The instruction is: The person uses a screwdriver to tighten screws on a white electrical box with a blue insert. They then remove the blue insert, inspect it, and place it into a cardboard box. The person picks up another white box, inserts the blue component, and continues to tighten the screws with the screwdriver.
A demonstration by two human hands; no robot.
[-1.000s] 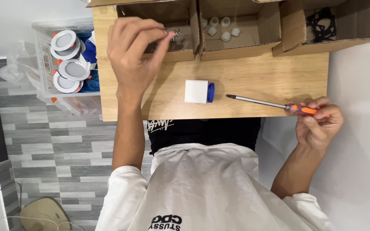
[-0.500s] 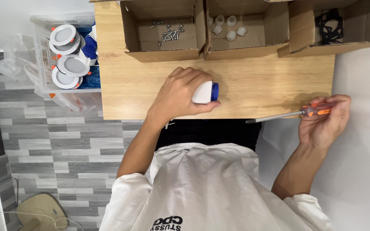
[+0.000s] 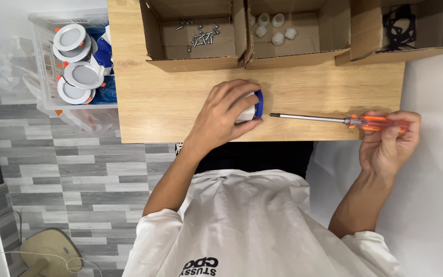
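1. Head view, centre of the frame: I see my left hand point(image 3: 225, 114) curled over a small white part with a blue cap point(image 3: 252, 105), fingers wrapped round it as it rests on the wooden table point(image 3: 149, 102).
2. Right of centre: my right hand point(image 3: 388, 143) is clenched round the orange handle of a screwdriver point(image 3: 334, 119). Its metal shaft lies level across the table's near edge, tip pointing at the white part and stopping just beside it, not touching.
3. Top of the frame: three open cardboard boxes stand in a row. The left box point(image 3: 193, 56) holds loose screws point(image 3: 198, 35), the middle one small white plastic caps point(image 3: 274, 28), the right one black pieces point(image 3: 398, 25).
4. Upper left: a clear bin point(image 3: 42, 61) beside the table holds round white downlights point(image 3: 80, 74).
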